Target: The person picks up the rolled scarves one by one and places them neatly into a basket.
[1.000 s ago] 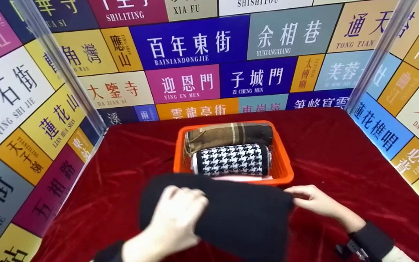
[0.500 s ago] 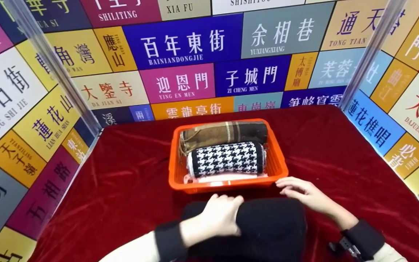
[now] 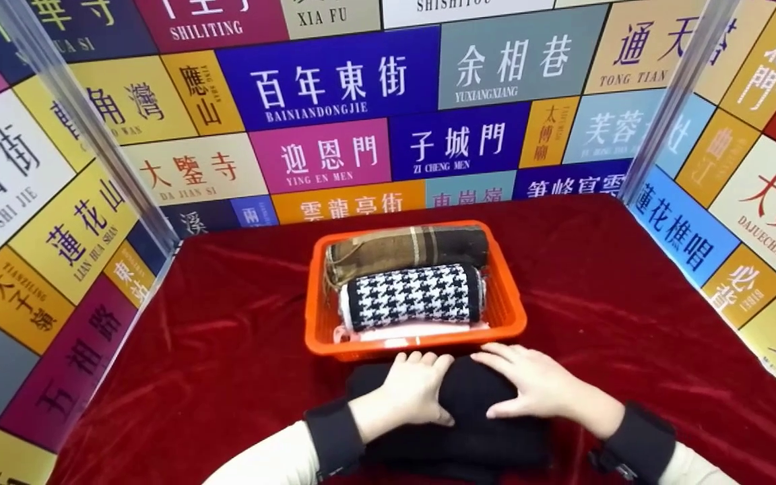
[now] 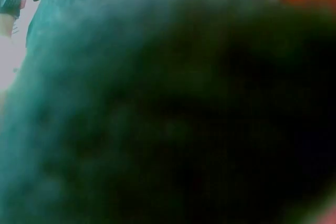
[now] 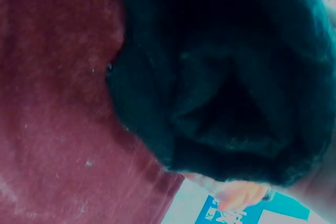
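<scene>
A thick black cloth (image 3: 475, 431), rolled or folded in layers, lies on the red velvet in front of the orange basket. My left hand (image 3: 408, 394) rests on its upper left part, fingers toward the basket. Over its right part lies my right hand (image 3: 536, 380), fingers spread and thumb pointing inward. In the right wrist view the end of the black cloth (image 5: 231, 150) shows several coiled layers with a hollow in the middle. The left wrist view is nearly filled by the blurred dark cloth (image 4: 131, 103). The undersides of both hands are hidden.
An orange plastic basket (image 3: 519, 313) stands just beyond the cloth. Inside are a brown striped fabric roll (image 3: 422, 249), a black-and-white houndstooth roll (image 3: 415, 296) and something pale pink (image 3: 422, 331). Red velvet (image 3: 226, 323) covers the table; sign-patterned panels (image 3: 334, 81) enclose the back and sides.
The black cloth has come down from a lifted sheet to a compact bundle on the table. My right hand has moved left from beside the basket onto the cloth, next to my left hand.
</scene>
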`<state>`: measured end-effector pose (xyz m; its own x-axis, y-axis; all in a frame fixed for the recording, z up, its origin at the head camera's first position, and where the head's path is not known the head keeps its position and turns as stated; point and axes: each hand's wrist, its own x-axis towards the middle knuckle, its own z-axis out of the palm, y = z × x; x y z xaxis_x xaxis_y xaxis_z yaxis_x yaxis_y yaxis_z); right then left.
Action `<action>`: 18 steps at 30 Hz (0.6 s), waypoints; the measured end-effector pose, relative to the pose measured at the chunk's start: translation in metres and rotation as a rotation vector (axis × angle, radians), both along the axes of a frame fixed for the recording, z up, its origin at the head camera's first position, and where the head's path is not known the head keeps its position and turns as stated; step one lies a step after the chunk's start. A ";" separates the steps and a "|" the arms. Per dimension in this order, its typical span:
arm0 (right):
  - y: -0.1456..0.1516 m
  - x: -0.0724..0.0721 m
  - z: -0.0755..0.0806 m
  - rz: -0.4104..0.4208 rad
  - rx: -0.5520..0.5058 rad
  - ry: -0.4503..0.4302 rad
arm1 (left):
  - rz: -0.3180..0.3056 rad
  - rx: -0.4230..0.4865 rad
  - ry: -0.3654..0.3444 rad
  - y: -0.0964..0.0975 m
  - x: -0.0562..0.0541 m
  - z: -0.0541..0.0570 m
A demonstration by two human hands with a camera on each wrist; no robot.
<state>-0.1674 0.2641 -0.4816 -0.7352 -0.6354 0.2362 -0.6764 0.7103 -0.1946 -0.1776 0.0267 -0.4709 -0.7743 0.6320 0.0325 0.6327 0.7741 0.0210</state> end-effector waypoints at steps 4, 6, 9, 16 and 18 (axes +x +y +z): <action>-0.002 0.000 -0.003 0.026 0.081 -0.015 | -0.023 0.001 -0.095 -0.021 -0.001 0.003; -0.002 0.001 -0.004 0.038 0.121 -0.033 | -0.008 -0.002 -0.165 -0.034 -0.002 0.004; -0.001 0.003 -0.007 0.033 0.151 -0.141 | 0.035 -0.015 -0.255 -0.053 -0.003 0.003; -0.004 0.003 -0.012 -0.030 0.087 -0.477 | 0.086 0.008 -0.449 -0.086 -0.003 -0.002; -0.005 0.001 -0.014 -0.037 0.078 -0.483 | 0.091 0.029 -0.510 -0.091 -0.006 -0.003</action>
